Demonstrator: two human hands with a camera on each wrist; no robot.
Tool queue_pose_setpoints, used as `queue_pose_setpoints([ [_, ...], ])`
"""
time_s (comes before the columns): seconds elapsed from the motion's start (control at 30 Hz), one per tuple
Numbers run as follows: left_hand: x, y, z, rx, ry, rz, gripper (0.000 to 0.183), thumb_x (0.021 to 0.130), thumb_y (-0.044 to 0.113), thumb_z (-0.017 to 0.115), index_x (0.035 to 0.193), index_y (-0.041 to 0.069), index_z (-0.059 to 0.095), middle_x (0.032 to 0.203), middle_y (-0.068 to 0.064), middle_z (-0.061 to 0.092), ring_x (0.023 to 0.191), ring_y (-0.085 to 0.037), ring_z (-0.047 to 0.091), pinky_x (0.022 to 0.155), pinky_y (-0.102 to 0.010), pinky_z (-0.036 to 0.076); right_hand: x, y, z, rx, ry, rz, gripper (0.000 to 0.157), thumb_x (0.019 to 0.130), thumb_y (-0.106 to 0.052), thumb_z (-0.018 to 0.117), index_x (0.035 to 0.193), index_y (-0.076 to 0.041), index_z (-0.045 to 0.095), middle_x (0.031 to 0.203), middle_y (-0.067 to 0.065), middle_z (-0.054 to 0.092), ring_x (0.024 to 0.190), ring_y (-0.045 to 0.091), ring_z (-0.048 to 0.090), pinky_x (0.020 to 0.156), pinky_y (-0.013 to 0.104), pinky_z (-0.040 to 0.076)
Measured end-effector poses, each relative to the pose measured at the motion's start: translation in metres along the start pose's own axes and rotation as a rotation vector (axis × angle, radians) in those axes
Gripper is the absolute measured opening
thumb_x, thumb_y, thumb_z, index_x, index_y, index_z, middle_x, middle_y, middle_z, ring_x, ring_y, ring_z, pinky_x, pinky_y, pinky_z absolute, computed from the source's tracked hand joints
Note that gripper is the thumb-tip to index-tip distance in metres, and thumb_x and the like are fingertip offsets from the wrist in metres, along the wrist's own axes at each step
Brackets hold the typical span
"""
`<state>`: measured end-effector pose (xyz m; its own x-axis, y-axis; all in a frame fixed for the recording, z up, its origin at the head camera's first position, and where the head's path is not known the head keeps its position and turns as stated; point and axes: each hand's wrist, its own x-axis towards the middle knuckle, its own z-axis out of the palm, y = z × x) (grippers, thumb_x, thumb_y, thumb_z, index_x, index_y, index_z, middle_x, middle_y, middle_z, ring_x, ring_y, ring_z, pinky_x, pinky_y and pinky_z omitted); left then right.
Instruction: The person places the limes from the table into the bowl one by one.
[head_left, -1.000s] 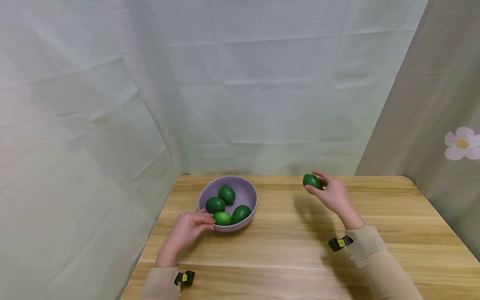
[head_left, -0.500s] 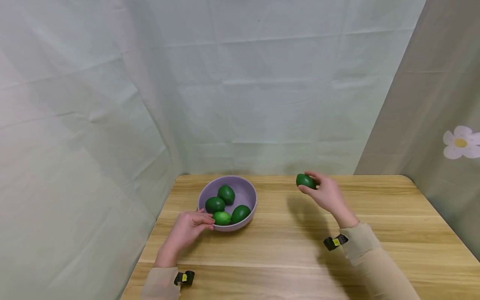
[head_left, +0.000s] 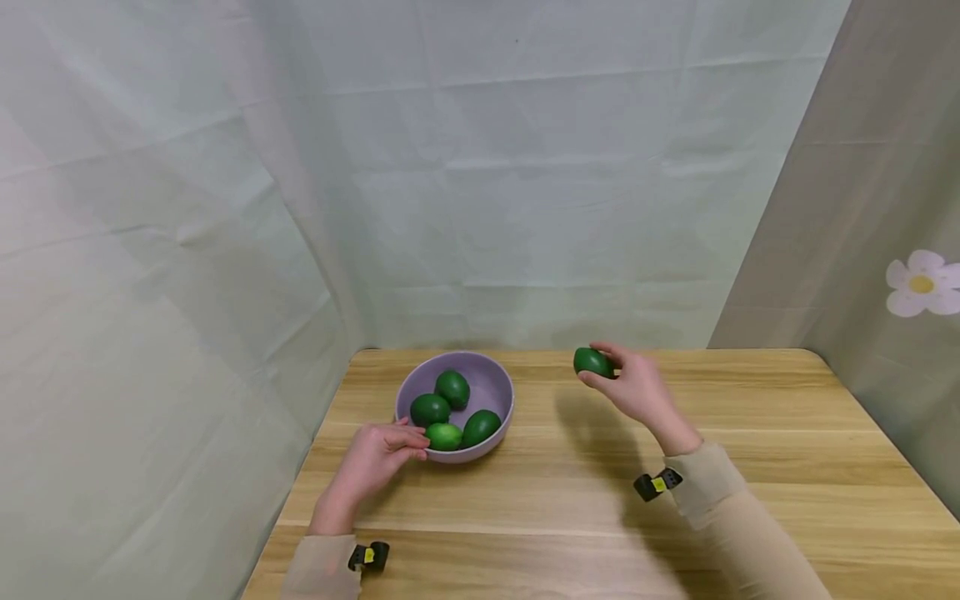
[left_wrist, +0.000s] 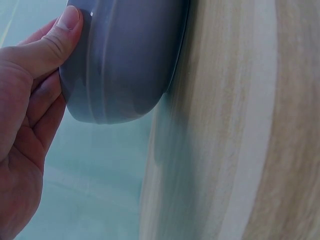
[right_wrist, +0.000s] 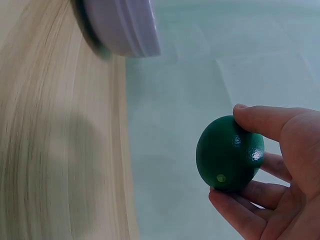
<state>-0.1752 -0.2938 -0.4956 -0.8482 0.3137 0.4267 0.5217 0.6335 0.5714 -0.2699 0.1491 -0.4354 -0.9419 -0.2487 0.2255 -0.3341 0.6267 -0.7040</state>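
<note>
A purple bowl (head_left: 491, 379) stands on the table at the left in the head view. It holds a bright green lime (head_left: 444, 437) and several dark green avocados (head_left: 482, 427). My left hand (head_left: 381, 454) pinches the bowl's near-left rim; in the left wrist view the thumb (left_wrist: 67, 22) presses on its outer wall. To the right of the bowl, my right hand (head_left: 637, 387) holds another dark green avocado (right_wrist: 227, 155) above the table, between thumb and fingertips. A small pale green spot marks the end of this avocado in the right wrist view.
The wooden table (head_left: 540, 500) has its back edge close behind the bowl. Pale cloth (head_left: 555, 208) hangs behind the table and along both sides. Each wrist wears a small black camera (head_left: 657, 483).
My right hand has moved left towards the bowl, still holding the avocado. My left hand and the bowl have stayed in place.
</note>
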Motion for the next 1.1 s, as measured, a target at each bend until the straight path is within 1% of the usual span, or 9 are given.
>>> queue_pose_setpoints([
  [0.13,0.0,0.0,0.001,0.009,0.006,0.017,0.015,0.08,0.004,0.092,0.091,0.013,0.087,0.095,0.006,0.082,0.109,-0.035,0.077,0.106,-0.051,0.057,0.001,-0.006,0.006,0.0,-0.012,-0.027,0.063,0.099,-0.042,0.08,0.152,-0.013,0.06,0.139,0.02,0.068,0.118,0.04,0.07,0.082,0.049,0.068],
  [0.23,0.0,0.0,0.001,0.014,0.011,0.03,0.015,0.08,0.004,0.092,0.091,0.013,0.087,0.094,0.006,0.082,0.108,-0.036,0.077,0.105,-0.052,0.058,0.001,-0.01,0.009,0.008,-0.019,-0.028,0.064,0.099,-0.044,0.08,0.152,-0.015,0.06,0.139,0.019,0.068,0.118,0.039,0.07,0.083,0.049,0.068],
  [0.43,0.0,0.0,0.001,0.005,0.002,0.003,0.014,0.081,0.005,0.092,0.091,0.012,0.087,0.095,0.005,0.082,0.11,-0.036,0.077,0.107,-0.049,0.057,0.003,-0.018,0.014,0.031,-0.019,-0.021,0.064,0.099,-0.043,0.08,0.152,-0.016,0.06,0.14,0.017,0.067,0.119,0.039,0.069,0.085,0.05,0.067],
  [0.7,0.001,0.0,0.0,0.008,-0.002,0.003,0.013,0.081,0.006,0.092,0.091,0.012,0.087,0.095,0.005,0.082,0.11,-0.033,0.077,0.108,-0.047,0.057,0.006,-0.03,0.02,0.034,-0.017,-0.024,0.063,0.097,-0.043,0.082,0.151,-0.018,0.061,0.14,0.014,0.068,0.119,0.036,0.07,0.083,0.047,0.067],
  [0.87,0.0,0.0,0.0,0.011,-0.002,0.0,0.015,0.08,0.005,0.092,0.091,0.012,0.087,0.096,0.005,0.082,0.111,-0.037,0.076,0.107,-0.05,0.057,0.008,-0.039,0.028,0.059,-0.029,-0.035,0.063,0.097,-0.044,0.082,0.15,-0.019,0.062,0.141,0.013,0.068,0.118,0.035,0.07,0.084,0.046,0.068],
  [1.1,0.001,0.0,0.0,0.013,-0.015,-0.029,0.014,0.081,0.006,0.092,0.092,0.013,0.087,0.098,0.004,0.082,0.115,-0.036,0.075,0.108,-0.048,0.056,0.014,-0.054,0.041,0.086,-0.046,-0.065,0.06,0.096,-0.042,0.083,0.148,-0.019,0.064,0.138,0.009,0.07,0.115,0.031,0.072,0.084,0.044,0.067],
])
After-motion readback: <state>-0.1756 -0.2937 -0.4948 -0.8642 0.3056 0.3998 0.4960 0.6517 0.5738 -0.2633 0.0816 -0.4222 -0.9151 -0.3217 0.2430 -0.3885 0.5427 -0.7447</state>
